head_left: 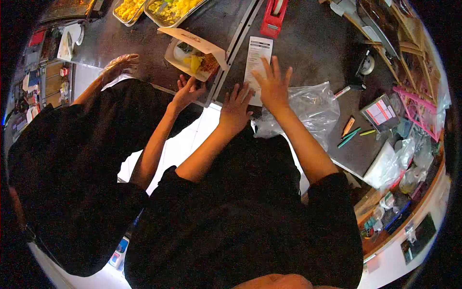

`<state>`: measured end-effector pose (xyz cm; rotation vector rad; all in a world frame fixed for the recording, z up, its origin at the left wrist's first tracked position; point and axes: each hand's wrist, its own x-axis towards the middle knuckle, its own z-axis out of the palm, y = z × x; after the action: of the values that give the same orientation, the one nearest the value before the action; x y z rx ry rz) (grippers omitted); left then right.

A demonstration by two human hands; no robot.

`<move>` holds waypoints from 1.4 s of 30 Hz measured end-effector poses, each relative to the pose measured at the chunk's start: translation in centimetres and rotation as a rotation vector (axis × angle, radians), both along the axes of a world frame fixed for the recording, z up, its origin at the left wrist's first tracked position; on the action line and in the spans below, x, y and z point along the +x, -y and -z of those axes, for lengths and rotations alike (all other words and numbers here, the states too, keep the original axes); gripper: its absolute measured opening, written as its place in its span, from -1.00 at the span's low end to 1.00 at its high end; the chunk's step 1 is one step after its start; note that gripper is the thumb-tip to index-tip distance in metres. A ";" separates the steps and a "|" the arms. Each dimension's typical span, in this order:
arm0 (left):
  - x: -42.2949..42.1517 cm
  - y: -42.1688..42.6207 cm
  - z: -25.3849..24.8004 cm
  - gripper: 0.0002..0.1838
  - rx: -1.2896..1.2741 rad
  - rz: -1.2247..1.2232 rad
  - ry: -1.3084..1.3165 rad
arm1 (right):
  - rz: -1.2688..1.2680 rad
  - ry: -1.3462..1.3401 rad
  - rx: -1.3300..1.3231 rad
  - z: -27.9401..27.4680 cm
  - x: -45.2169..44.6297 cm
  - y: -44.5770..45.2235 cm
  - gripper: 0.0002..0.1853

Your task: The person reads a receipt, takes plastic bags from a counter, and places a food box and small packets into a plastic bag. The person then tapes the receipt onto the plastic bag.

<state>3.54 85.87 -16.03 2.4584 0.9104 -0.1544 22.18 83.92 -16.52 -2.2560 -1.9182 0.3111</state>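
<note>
A printed paper slip (260,53) lies lengthwise on the dark table in front of me. My right hand (275,89) is spread open, its fingertips over the slip's right side. Beside the slip's lower left edge, my left hand (236,110) rests with fingers stretched out at the table edge. Under and right of my right forearm lies a clear plastic bag (313,108). An open food box (180,62) with rice and yellow food stands to the left, and a co-worker's hand (186,94) is at its near side.
A red tape dispenser (274,21) stands beyond the slip. Metal trays (166,23) of yellow food sit at the back left. Pens (349,137), a small box (380,113) and a pink rack (416,111) are on the right. A co-worker (86,144) stands close on my left.
</note>
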 end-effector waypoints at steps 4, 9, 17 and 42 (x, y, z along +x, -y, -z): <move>0.2 -0.1 0.0 -0.11 0.011 0.020 -0.011 | -0.050 0.046 0.064 1.3 -0.3 -1.0 -0.61; 0.1 -0.2 -0.1 -0.07 0.016 0.050 -0.040 | 0.106 0.052 0.125 1.1 -0.3 -1.4 -0.63; 0.3 -0.5 -0.8 -0.07 -0.015 0.055 -0.028 | -0.065 0.100 0.026 0.2 -0.4 -0.1 -0.58; -8.9 -30.3 0.3 -0.50 -0.209 -0.158 0.020 | 0.649 -0.856 0.341 8.8 -17.7 -12.6 -0.10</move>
<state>-5.37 116.15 -16.36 2.1838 1.0207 -0.1614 4.52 96.57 -25.32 -1.9007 -0.7169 0.6464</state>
